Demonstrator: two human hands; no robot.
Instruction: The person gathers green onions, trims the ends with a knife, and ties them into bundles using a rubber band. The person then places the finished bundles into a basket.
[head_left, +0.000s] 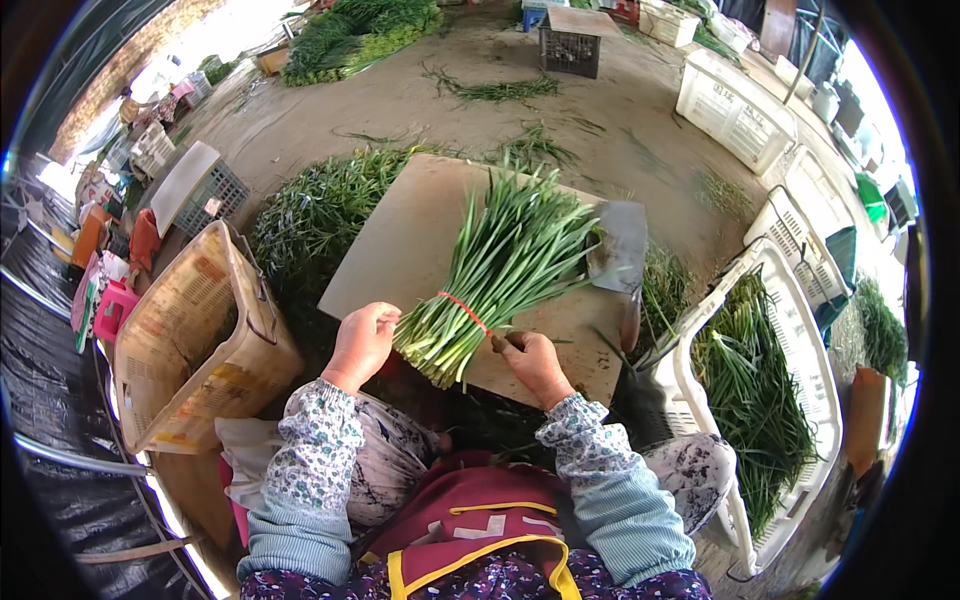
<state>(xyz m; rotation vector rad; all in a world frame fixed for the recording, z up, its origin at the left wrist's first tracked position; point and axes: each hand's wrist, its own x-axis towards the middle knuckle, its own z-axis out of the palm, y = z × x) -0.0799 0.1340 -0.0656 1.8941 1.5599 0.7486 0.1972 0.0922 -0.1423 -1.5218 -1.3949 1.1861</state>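
A bundle of long green leafy stems, like garlic chives (502, 262), lies across a board (390, 240) before me, pale cut ends towards me. Around its lower part runs a red band (465, 311). My right hand (534, 364) pinches the band's end at the bundle's right side. At the left edge of the stem ends is my left hand (364, 337), its fingers curled; whether they grip anything is hidden. A broad metal cleaver blade (619, 244) rests on the board's right side.
A yellowed plastic crate (180, 375) stands at left. On the right, a white crate (829, 420) holds loose greens (750, 405). More greens (322, 217) are heaped behind the board. A mesh crate with a board on top (570, 49) and white crates (731, 112) stand farther back.
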